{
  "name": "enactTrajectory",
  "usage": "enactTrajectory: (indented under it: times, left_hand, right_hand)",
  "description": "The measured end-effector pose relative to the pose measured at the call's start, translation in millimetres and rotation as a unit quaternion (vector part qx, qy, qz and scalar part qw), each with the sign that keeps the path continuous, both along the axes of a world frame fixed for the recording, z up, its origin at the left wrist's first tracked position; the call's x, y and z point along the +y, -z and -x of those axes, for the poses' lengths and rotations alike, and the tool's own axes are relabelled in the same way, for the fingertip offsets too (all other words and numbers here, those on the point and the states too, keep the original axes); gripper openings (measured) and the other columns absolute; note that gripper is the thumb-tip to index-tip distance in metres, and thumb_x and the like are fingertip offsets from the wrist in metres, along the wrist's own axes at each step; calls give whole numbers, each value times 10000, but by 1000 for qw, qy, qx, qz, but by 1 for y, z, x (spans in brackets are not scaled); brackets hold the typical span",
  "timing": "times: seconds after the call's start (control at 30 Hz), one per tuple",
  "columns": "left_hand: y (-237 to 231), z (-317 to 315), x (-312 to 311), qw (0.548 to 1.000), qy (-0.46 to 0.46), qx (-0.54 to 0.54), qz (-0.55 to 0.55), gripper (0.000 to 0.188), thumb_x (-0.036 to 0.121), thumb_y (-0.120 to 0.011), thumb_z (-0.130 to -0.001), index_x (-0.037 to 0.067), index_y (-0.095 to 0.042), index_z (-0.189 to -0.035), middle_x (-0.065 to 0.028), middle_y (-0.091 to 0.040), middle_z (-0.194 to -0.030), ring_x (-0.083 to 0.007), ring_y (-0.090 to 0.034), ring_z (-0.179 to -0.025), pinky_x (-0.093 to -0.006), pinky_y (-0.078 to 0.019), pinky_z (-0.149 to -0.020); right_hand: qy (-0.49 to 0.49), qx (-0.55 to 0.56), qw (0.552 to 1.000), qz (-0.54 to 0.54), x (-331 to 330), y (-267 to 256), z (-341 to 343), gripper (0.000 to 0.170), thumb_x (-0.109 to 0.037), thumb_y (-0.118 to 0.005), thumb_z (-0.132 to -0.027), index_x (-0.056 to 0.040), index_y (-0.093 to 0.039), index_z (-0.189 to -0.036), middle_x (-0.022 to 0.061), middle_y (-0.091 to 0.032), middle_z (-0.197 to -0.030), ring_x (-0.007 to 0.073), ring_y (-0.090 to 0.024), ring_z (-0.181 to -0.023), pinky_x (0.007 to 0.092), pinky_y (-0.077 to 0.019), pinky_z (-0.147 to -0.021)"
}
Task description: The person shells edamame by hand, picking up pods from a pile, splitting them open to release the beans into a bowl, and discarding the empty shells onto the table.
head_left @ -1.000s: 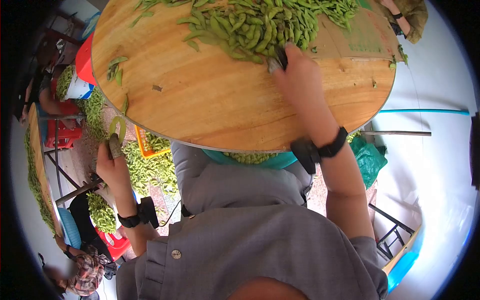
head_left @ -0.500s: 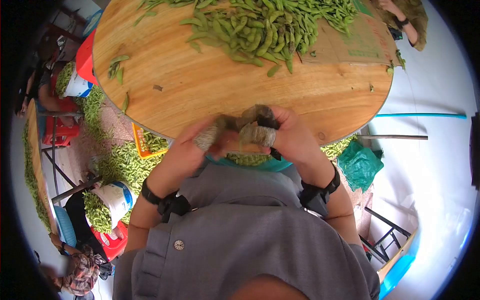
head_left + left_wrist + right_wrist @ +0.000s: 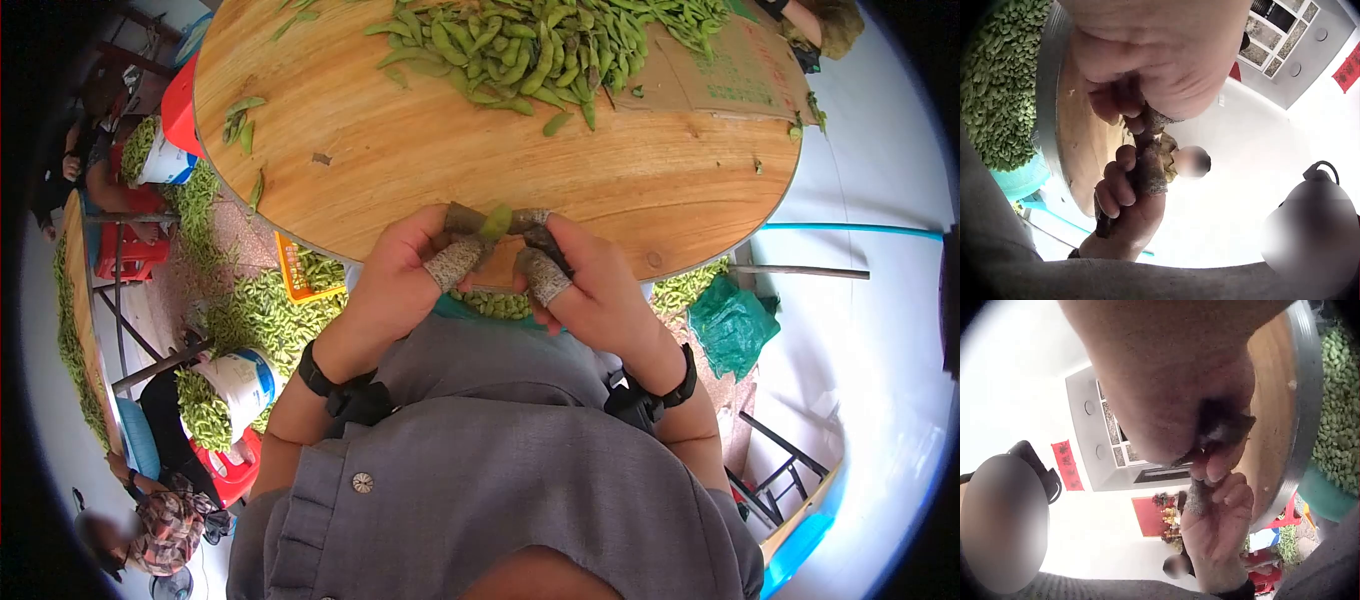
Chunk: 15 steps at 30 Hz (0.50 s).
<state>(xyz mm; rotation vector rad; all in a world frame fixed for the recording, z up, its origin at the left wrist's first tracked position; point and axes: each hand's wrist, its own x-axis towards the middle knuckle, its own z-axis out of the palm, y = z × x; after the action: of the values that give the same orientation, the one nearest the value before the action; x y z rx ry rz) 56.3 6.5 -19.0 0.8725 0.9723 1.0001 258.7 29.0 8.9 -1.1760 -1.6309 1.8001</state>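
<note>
Both hands meet over the round table's near edge, their thumbs and forefingers wrapped in worn grey tape. My left hand (image 3: 400, 265) pinches a green soybean pod (image 3: 497, 220) between thumb and forefinger. Close beside it, my right hand (image 3: 600, 285) has its fingers curled, forefinger toward the pod. From the right palm juts a dark, pointed piece (image 3: 1225, 425), held under the curled fingers; I cannot tell what it is. Below the hands, a teal basin (image 3: 455, 308) holds shelled green beans (image 3: 500, 304). A heap of pods (image 3: 520, 55) lies at the table's far side.
Flattened cardboard (image 3: 720, 80) lies beside the heap. On the floor at left are loose beans (image 3: 265, 320), an orange crate (image 3: 292, 270) and a tipped white bucket (image 3: 245, 385). A green bag (image 3: 735, 325) lies at right. Other people sit at left and far right.
My right hand has come back from the pod heap to the near edge. The left has moved in from the floor side at left, where it held a pod. A green pod now shows between its fingertips.
</note>
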Motion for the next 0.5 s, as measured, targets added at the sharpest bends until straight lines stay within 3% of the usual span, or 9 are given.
enactTrajectory:
  times: [0.2,0.27,0.4,0.47,0.5]
  left_hand:
    - [9,6,1,991,122,52,23,189,126,-542,-913,27,-619,-1055,43,-588,-830,-45,-475,-683,-206,-401,-610]
    - [8,5,1,993,84,88,4,180,124,-531,-917,37,-630,-1039,52,-581,-818,-37,-464,-672,-200,-391,-591]
    - [13,7,0,995,73,61,3,172,122,-539,-909,31,-621,-1030,21,-585,-798,-63,-482,-674,-232,-412,-598]
    - [16,6,0,959,57,210,-184,158,107,-550,-896,13,-603,-1012,-27,-583,-787,-98,-504,-688,-277,-433,-615]
    - [14,7,1,959,57,211,-182,158,107,-550,-896,13,-603,-1012,-27,-583,-787,-98,-504,-688,-277,-433,-615]
  right_hand:
    - [-60,-5,998,-24,3,10,0,312,-56,-448,-909,-33,-486,-1218,12,-585,-769,55,-496,-507,188,-393,-446]
    - [-38,32,997,58,3,13,0,459,18,-427,-776,-44,-495,-1225,34,-586,-717,96,-546,-523,241,-438,-455]
    - [-37,51,990,128,5,-1,5,426,-4,-412,-886,-74,-433,-1306,11,-571,-754,33,-421,-460,174,-343,-413]
    - [-20,83,988,125,5,-1,7,458,-2,-399,-887,-99,-413,-1334,14,-562,-742,32,-401,-446,167,-331,-404]
    - [-20,84,988,127,6,1,8,458,-2,-399,-887,-99,-413,-1334,14,-562,-742,32,-401,-446,167,-331,-404]
